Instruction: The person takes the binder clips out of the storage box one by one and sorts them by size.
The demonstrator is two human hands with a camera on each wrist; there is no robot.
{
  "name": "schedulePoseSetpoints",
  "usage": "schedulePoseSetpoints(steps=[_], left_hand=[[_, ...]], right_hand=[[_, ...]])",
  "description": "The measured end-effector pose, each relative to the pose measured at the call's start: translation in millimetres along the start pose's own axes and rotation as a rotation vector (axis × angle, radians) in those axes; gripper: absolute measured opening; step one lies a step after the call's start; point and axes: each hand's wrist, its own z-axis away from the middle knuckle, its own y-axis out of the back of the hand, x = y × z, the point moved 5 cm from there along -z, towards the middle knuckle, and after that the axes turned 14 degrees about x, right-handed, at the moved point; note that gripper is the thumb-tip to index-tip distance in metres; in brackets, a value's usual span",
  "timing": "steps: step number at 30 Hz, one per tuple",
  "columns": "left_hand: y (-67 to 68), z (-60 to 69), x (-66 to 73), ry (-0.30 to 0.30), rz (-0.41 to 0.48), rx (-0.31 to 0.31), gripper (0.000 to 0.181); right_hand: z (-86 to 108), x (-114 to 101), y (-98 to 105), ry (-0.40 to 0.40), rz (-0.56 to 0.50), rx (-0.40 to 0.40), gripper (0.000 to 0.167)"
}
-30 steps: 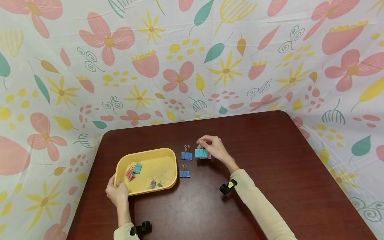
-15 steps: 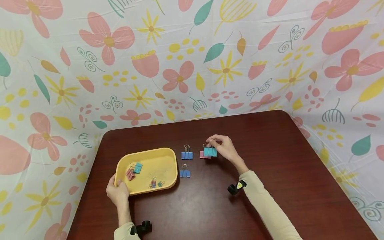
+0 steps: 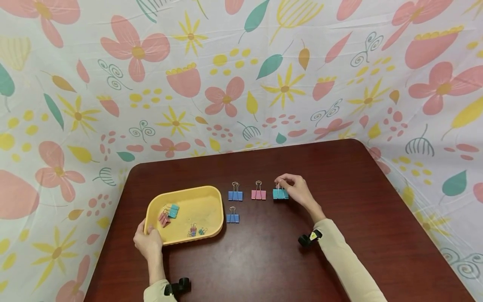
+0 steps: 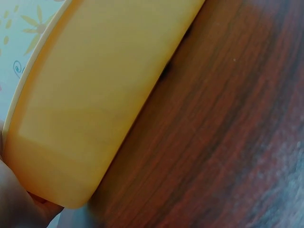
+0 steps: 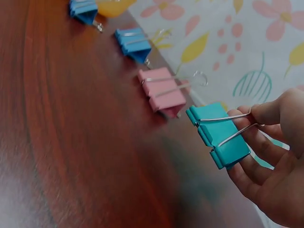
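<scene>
My right hand (image 3: 298,189) pinches a teal binder clip (image 3: 280,194) by its wire handles; in the right wrist view the clip (image 5: 218,133) hangs from thumb and fingers. Left of it lies a pink binder clip (image 3: 258,194), then a blue binder clip (image 3: 235,196). A second blue binder clip (image 3: 232,218) lies in front of that one. With my left hand (image 3: 149,242) I grip the near left corner of a yellow tray (image 3: 201,192), thumb over its rim. Inside the tray are a teal clip (image 3: 173,211), a pink clip (image 3: 164,219) and several small clips (image 3: 193,230).
The dark brown wooden table (image 3: 264,260) has rounded far corners. A flower-printed cloth (image 3: 241,84) hangs behind it and along both sides. Black bands with camera mounts (image 3: 310,238) sit on both wrists.
My right hand has carried the teal clip rightward, from in front of the pink clip to a spot beside it. The pink clip is now fully visible. The left hand and tray stay put.
</scene>
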Motion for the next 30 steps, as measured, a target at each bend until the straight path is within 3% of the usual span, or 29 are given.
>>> schedulePoseSetpoints(steps=[9,15,23,30], left_hand=[[0.6,0.2,0.8,-0.013,0.006,0.012,0.041],[0.1,-0.5,0.5,-0.011,0.011,0.010,0.041],[0.8,-1.2,-3.7,0.008,-0.003,0.002,0.042],[-2.0,-1.2,-2.5,0.008,0.019,0.003,0.042]], right_hand=[[2.6,19.2,2.7,-0.068,0.023,0.005,0.028],[1.1,17.5,4.8,-0.020,0.047,0.050,0.028],[-8.6,-24.4,-3.7,0.105,-0.016,0.135,0.029],[-17.7,-78.8,-35.1,0.190,-0.140,0.137,0.023]])
